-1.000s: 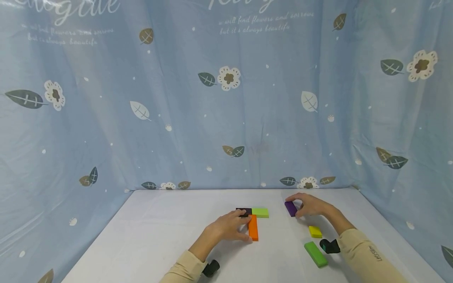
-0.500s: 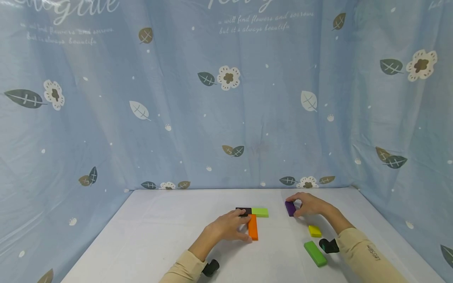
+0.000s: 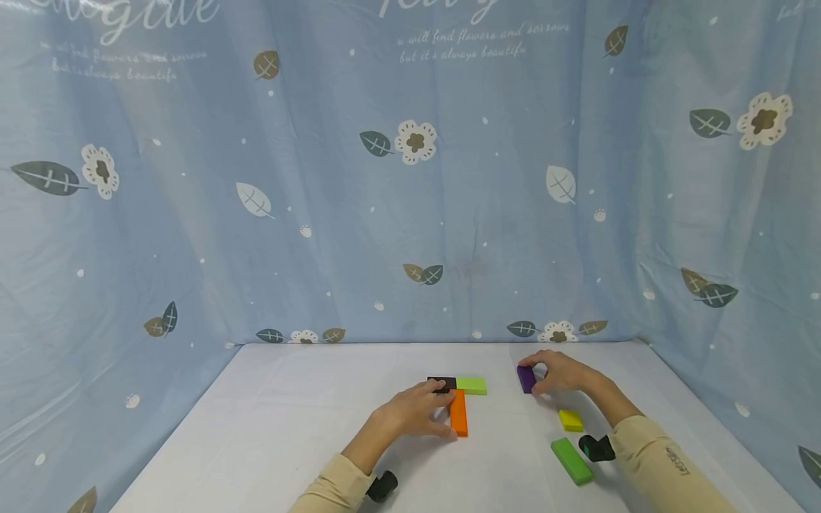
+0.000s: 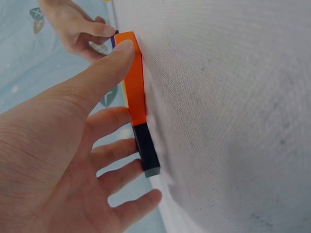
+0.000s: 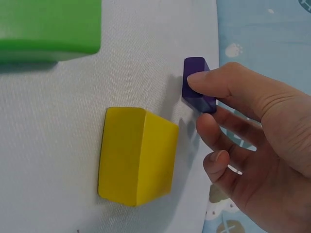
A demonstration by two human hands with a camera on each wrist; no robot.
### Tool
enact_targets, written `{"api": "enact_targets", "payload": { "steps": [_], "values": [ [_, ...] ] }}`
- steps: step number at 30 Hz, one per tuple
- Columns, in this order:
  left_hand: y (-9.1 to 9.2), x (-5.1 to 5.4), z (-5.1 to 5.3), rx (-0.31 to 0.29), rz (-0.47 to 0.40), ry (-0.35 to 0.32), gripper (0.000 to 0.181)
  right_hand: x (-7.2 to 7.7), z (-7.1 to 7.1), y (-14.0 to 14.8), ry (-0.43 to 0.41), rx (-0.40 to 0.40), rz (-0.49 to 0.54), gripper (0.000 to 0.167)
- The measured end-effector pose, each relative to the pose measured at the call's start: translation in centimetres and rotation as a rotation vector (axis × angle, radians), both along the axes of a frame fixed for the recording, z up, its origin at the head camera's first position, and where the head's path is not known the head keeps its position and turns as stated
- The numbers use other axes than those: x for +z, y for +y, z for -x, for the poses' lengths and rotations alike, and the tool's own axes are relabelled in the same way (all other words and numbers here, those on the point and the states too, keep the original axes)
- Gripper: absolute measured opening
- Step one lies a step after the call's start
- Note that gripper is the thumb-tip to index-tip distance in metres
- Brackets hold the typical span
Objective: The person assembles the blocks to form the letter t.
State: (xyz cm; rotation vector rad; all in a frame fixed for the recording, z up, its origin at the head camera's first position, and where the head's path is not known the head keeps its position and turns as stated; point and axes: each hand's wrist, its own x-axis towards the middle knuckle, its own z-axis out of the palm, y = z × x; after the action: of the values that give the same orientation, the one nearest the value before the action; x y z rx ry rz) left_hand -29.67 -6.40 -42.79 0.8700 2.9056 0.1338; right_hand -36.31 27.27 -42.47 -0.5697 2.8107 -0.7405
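My left hand (image 3: 415,413) grips an orange block (image 3: 458,413) lengthwise, thumb at its near end and index finger by its far end. Other fingertips touch a black block (image 3: 449,383), which meets the orange one's far end; in the left wrist view, the black block (image 4: 146,151) continues the line of the orange block (image 4: 136,92). A light green block (image 3: 471,385) lies end to end with the black one. Farther right, my right hand (image 3: 559,372) pinches a purple block (image 3: 527,379) between thumb and fingers. Whether the purple block touches the table is unclear.
A yellow block (image 3: 571,420) and a longer green block (image 3: 571,461) lie on the white table (image 3: 276,427) near my right forearm. Blue patterned curtains (image 3: 321,178) hang behind the table and at both sides.
The purple block has turned slightly in my right hand and now points more straight away from me. My left hand and the other blocks stay where they were.
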Motion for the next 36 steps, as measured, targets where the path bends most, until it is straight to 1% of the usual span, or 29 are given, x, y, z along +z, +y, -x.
{"api": "enact_targets", "payload": {
  "steps": [4,10,20,29,36],
  "values": [
    [0.02,0.02,0.02,0.001,-0.002,-0.006,0.077,-0.01,-0.02,0.05,0.004,0.010,0.009,0.058],
    [0.04,0.24,0.04,-0.003,-0.007,-0.021,0.076,-0.03,0.07,0.10,0.001,0.006,0.015,0.058],
    [-0.02,-0.14,0.13,0.017,-0.010,-0.037,0.077,-0.28,0.35,0.30,0.015,0.021,0.002,0.058],
    [0.02,-0.14,0.11,0.016,-0.013,-0.032,0.077,-0.20,0.11,0.21,0.017,0.027,0.006,0.057],
    [0.00,-0.10,0.02,0.022,-0.021,-0.039,0.076,-0.21,0.34,0.37,0.037,0.045,-0.006,0.058]
  ]
}}
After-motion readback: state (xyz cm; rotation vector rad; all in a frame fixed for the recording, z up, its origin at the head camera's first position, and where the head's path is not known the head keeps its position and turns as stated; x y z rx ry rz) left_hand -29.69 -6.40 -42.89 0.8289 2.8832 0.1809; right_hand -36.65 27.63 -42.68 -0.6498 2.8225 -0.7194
